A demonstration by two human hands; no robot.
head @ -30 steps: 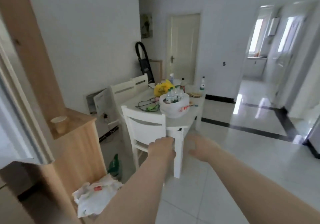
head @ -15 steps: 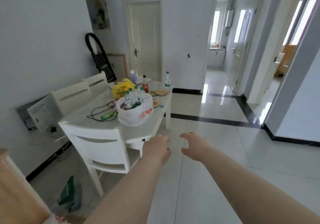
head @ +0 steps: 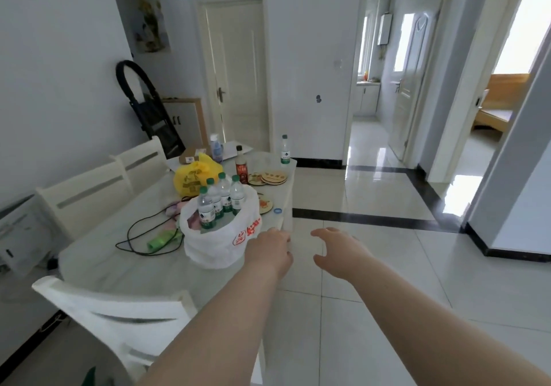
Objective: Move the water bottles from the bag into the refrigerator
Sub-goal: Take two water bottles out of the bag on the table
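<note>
- Four water bottles stand upright in the white bag on the tabletop.
- My left grip hovers just beside the bag, fingers bent out of sight; I cannot tell whether it is clenched.
- My right grip is released, fingers spread, above the floor.

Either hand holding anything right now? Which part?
Nothing held. Left hand and right hand both reach empty toward the white plastic bag of green-capped water bottles.

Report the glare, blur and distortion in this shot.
Head view: the window blows out white at right, its glare streaking the floor tiles; the wide lens bows the door frames; the water bottles in the white bag look soft, labels unreadable.
</note>
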